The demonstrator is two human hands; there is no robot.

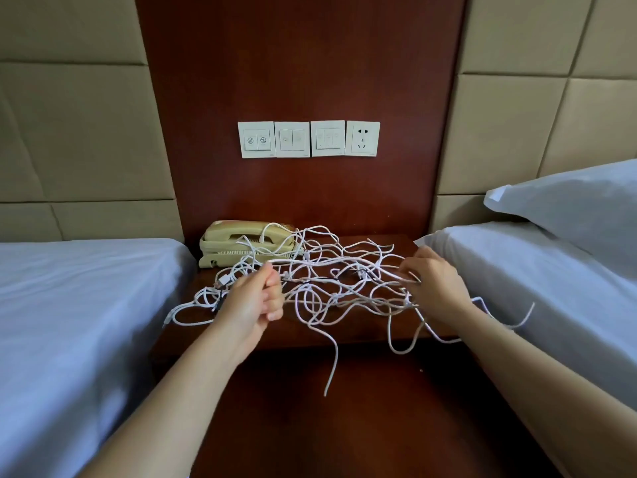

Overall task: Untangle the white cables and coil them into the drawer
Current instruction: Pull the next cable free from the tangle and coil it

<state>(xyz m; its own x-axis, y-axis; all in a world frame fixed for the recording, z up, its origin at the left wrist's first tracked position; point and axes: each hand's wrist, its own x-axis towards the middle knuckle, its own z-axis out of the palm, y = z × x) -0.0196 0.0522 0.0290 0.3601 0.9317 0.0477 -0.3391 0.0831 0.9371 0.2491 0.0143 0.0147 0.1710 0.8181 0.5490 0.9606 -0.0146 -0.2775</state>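
My left hand fisted around cables | right hand pinching strands | tangle stretched between both over nightstand | phone at eleven o'clock

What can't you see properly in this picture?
Head view only.
Drawer: none shows anywhere.
White cables: too tangled to count.
Telephone keypad: hidden under the handset and cables.
Wall switches: symbols too small to read.
Left hand: curled fingers hide what it grips.
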